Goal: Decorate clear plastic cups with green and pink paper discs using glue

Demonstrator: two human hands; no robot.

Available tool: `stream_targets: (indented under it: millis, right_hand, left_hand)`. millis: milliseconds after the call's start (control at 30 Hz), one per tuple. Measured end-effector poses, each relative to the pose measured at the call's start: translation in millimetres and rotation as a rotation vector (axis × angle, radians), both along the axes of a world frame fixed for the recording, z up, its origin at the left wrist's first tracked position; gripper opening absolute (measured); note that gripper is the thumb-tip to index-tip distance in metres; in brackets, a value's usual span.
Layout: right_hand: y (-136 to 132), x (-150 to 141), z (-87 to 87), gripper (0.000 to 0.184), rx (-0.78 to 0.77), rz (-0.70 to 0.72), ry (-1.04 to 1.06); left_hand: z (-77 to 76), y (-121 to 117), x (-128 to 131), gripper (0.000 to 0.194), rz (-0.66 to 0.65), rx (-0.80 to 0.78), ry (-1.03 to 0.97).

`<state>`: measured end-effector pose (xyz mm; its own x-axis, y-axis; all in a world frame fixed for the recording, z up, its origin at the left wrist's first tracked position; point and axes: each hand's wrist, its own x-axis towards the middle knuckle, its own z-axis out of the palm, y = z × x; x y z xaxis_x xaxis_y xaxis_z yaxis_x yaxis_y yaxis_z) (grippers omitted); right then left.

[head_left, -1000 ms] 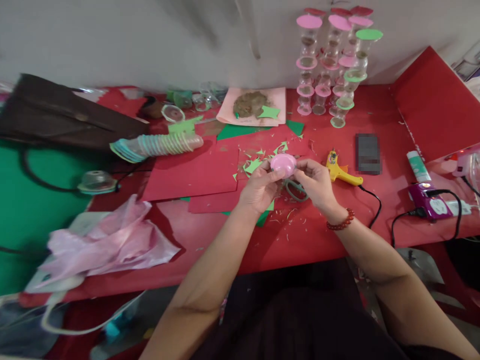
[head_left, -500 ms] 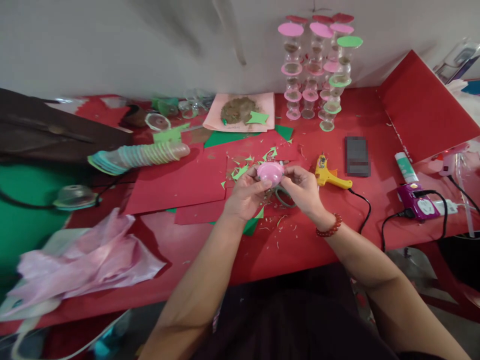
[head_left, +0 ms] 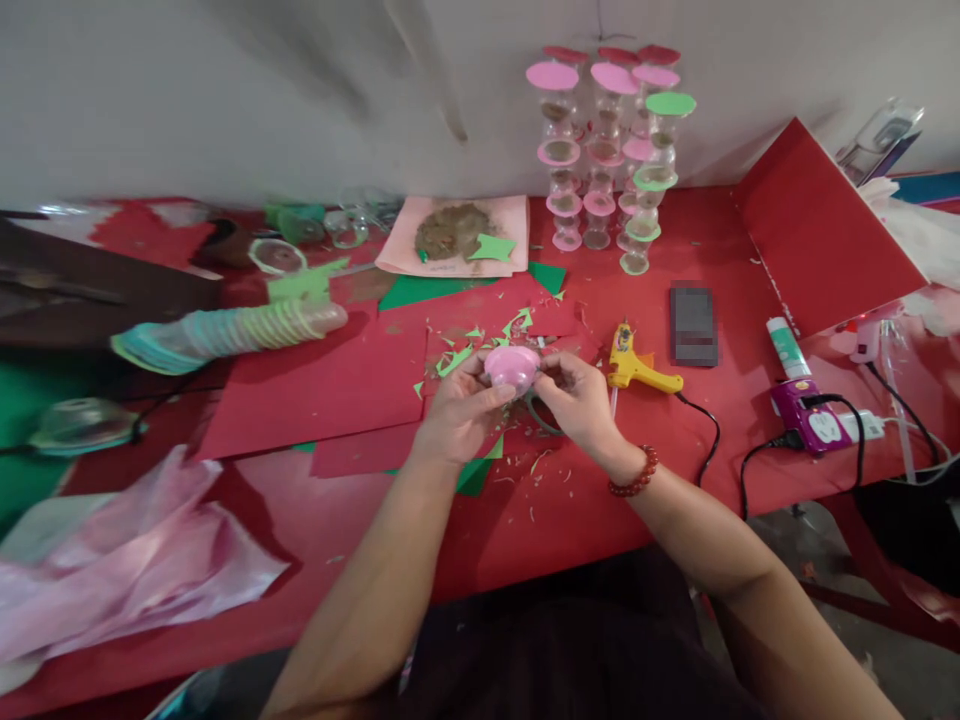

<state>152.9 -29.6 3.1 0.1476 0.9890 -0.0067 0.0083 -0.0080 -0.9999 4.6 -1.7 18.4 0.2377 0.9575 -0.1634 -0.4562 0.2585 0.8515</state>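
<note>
Between my two hands I hold a small clear plastic cup with a pink paper disc (head_left: 512,366) on it, above the red-covered table. My left hand (head_left: 463,405) grips its left side, thumb across the front. The fingers of my right hand (head_left: 576,398) pinch its right edge; a beaded bracelet circles that wrist. Under the hands, partly hidden, lie scissors (head_left: 541,412) among green paper scraps (head_left: 454,360). To the right of my right hand rests a yellow hot glue gun (head_left: 641,368).
Cup towers (head_left: 564,180) with pink and green discs stand at the back. Nested cups (head_left: 232,330) lie left, near pink cloth (head_left: 142,570). A pink sheet (head_left: 390,250) holds a brown heap. A dark box (head_left: 694,325) and purple power adapter (head_left: 814,415) with cords sit right.
The camera view has shifted, so everything appears farther left and slightly lower. My hands keep nearly the same grip on the cup.
</note>
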Motion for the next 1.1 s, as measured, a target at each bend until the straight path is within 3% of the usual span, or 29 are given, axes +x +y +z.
stream_targets:
  millis: [233,667,867,1100]
  right_hand:
    - [-4.1,2.1,3.2,0.016,0.026,-0.001,-0.056]
    - [-4.7,-3.7,-2.2,0.020,-0.002,-0.023,0.048]
    - [-4.0,-6.4,-3.8,0.022,0.075,-0.059,0.031]
    - [-3.6,6.0,1.5,0.048,0.080,-0.122,0.093]
  left_hand:
    - [4.1,0.0,1.3,0.050,0.049,-0.054,-0.022]
    - [0.0,1.5,0.9,0.051,0.067,-0.107,-0.006]
    - [1.5,0.4,-0.6,0.050,0.114,-0.060,-0.060]
    - [3.8,-5.3,-2.0,0.042,0.001,-0.039,-0.084]
